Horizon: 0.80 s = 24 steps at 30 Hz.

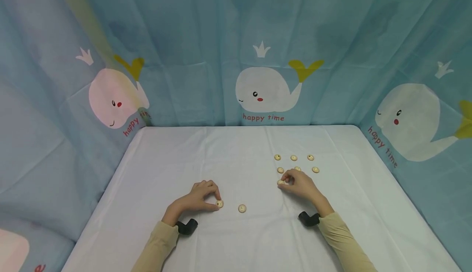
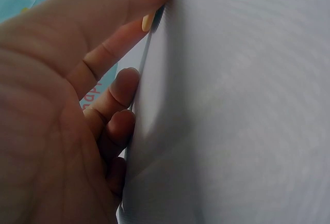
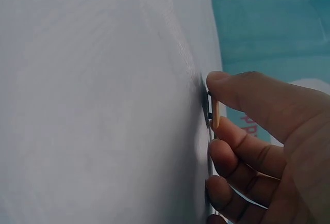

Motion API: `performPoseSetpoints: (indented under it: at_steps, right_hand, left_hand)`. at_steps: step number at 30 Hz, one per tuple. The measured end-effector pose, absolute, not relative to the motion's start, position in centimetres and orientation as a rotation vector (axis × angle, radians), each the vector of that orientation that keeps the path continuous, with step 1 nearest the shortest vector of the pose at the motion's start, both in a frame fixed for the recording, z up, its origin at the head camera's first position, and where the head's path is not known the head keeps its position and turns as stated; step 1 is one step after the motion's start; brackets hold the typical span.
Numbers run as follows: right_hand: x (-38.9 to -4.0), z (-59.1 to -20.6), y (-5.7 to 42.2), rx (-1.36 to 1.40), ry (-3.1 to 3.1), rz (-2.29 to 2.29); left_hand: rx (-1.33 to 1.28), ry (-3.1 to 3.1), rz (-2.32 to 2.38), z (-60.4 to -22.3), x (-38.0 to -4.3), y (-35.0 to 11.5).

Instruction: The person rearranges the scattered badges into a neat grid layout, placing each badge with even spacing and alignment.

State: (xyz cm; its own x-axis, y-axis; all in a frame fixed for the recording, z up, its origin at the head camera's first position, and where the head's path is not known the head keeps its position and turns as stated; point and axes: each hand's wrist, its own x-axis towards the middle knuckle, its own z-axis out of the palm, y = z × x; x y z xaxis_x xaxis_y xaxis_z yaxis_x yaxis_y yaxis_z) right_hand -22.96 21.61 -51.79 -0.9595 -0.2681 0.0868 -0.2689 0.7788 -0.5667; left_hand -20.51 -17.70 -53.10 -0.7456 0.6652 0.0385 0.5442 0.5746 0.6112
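My left hand (image 1: pixel 200 196) pinches a small round wooden disc (image 1: pixel 219 203) between thumb and forefinger, low over the white cloth. Only the pale edge of this disc (image 2: pixel 148 21) shows in the left wrist view, partly behind the thumb. To its right lies a single wooden disc (image 1: pixel 242 208), touched by neither hand. On the right side my right hand (image 1: pixel 300 185) holds another disc (image 1: pixel 281 182) by its edges with thumb and forefinger. In the right wrist view that disc (image 3: pixel 216 111) stands edge-on, with small dark parts on its cloth-facing side. Marks on the disc faces are too small to read.
Beyond the right hand, several wooden discs lie in two rows, a far row (image 1: pixel 293 157) and a nearer row (image 1: pixel 315 169). The hand partly covers one nearer disc (image 1: pixel 297 168). A white cloth (image 1: pixel 166 153) covers the table. Blue whale-print curtains (image 1: pixel 191 91) surround it.
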Motion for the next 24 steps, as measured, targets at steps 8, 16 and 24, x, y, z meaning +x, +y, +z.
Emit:
performPoseSetpoints:
  at_steps: [8,16,24]
  right_hand:
    - [-23.0,-51.8,22.3,0.442,-2.972,0.943]
    - [-22.9,-51.9,22.6,0.446,-2.975,0.964]
    - [-22.8,-52.1,22.8,0.468,-2.955,0.967]
  left_hand:
    - [0.995,2.611,0.914,-53.2,-20.3,-17.6]
    - [0.983,2.607,0.903,-53.1,-20.4,-17.7]
    - [0.996,2.601,0.911,-53.1,-20.5,-17.7]
